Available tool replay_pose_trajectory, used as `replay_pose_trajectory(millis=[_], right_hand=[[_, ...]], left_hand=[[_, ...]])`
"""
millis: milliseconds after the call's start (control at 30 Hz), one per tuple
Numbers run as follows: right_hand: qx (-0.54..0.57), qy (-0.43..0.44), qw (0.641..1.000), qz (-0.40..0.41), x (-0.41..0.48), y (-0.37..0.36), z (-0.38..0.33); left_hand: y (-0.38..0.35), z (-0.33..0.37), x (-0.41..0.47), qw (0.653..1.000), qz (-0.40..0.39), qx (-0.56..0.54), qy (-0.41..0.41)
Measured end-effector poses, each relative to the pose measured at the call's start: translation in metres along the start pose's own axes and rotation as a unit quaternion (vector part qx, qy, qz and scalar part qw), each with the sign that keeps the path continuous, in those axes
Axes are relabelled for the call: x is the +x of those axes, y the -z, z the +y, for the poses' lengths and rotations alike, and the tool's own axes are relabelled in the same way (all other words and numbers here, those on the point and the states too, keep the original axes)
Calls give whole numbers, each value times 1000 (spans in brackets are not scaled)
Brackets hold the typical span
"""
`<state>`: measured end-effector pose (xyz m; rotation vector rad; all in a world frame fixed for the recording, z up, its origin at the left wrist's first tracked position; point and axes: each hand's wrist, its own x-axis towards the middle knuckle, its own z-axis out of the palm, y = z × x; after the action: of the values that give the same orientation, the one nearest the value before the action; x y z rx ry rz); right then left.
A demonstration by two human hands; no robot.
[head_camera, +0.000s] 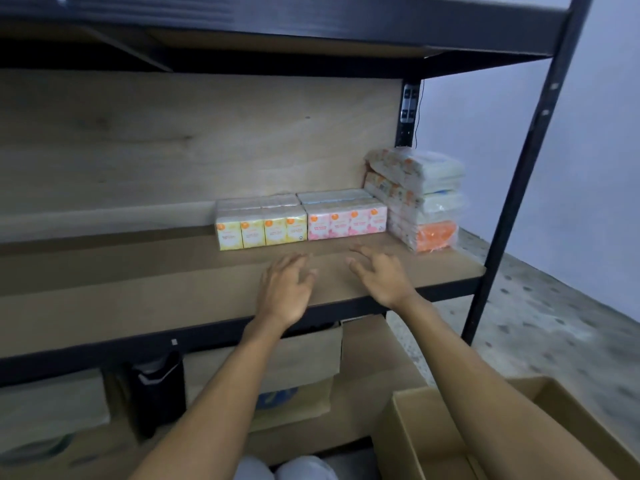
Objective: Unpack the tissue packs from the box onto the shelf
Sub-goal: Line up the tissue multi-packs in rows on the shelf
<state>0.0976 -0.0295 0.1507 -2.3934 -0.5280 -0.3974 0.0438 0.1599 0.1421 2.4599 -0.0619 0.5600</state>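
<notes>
Both hands, the left hand (284,292) and right hand (379,276), are held empty with fingers spread, just in front of the yellow tissue pack (261,223) and pink tissue pack (347,216) on the shelf (138,299). The next pack is best lifted from the box (433,434), below and right of the yellow pack, and set flush left of it.

Dim, bluish light; soft blur

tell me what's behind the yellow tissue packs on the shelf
Behind the yellow tissue packs a second row of packs shows only its pale tops, then the wooden back panel. Their fronts and colour are hidden by the yellow row.
</notes>
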Motion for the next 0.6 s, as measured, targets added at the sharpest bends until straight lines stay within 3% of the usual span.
replay_pose_trajectory(millis=[367, 600], right_hand=[[0, -61, 998, 36, -127, 16, 37], [-40, -188, 981, -3, -214, 27, 118]], left_hand=[[-73, 57, -78, 989, -35, -135, -48], [-138, 96, -130, 977, -138, -156, -47]])
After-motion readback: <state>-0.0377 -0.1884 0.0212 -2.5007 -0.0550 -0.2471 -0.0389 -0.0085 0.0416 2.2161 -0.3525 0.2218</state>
